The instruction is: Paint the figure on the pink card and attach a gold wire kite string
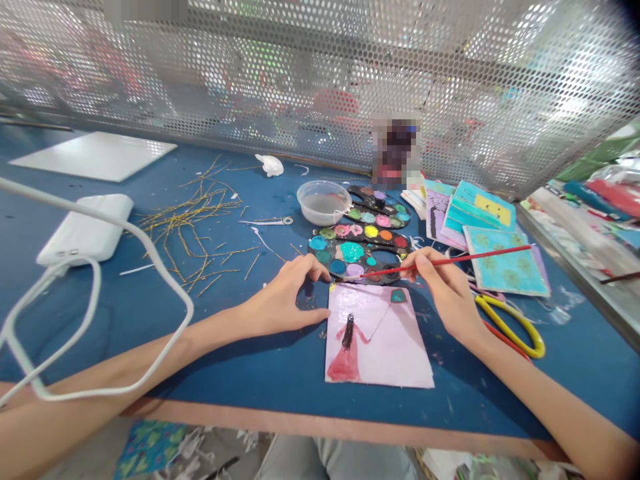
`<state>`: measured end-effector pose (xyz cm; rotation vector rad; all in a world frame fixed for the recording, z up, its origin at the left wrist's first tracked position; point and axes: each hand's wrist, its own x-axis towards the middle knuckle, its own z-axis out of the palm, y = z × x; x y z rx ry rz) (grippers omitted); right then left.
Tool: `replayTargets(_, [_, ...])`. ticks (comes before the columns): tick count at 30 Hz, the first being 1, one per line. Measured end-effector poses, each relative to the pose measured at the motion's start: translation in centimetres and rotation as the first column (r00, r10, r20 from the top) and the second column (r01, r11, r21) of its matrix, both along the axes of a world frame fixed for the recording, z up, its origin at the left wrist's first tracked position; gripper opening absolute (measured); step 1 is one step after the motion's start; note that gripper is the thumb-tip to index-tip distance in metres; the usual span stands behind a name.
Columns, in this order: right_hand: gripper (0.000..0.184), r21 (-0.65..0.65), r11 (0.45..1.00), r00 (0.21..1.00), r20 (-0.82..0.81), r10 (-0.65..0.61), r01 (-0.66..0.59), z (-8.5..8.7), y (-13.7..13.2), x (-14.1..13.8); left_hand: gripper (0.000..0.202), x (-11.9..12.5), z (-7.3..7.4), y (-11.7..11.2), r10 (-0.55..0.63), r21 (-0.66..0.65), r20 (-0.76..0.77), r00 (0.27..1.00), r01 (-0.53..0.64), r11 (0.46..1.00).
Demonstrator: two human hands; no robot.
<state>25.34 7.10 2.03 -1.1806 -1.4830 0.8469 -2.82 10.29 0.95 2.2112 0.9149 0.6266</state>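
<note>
Red paintbrush (465, 257), pale pink card (400, 347)

The only view came from a camera worn on the person's head, facing forward and tilted down over the blue counter (225, 373). It looked from just behind the counter's near edge, close above the work, with the painted card (377, 337) near the middle of the frame. The left hand (285, 293) and right hand (445, 293) reached in from the lower corners. The perforated metal screen (320, 67) closed off the top of the frame, and the person's trouser-clad legs (330, 460) showed along the bottom.
</note>
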Motion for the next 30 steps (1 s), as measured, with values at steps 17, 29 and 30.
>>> replayTargets(17, [0.03, -0.021, 1.0, 0.998, -0.057, 0.018, -0.019, -0.38, 0.18, 0.24, 0.04, -0.03, -0.01, 0.02, -0.001, 0.014, -0.002, 1.0, 0.001, 1.0])
replayTargets(29, [0.03, -0.026, 1.0, 0.999, -0.041, 0.011, -0.013, -0.43, 0.22, 0.4, 0.04, -0.03, -0.03, 0.03, -0.002, 0.021, -0.003, 1.0, 0.002, 1.0])
replayTargets(30, [0.03, -0.024, 1.0, 0.999, -0.045, 0.007, -0.008, -0.38, 0.22, 0.36, 0.04, -0.03, -0.01, 0.03, -0.003, 0.02, -0.003, 1.0, 0.003, 1.0])
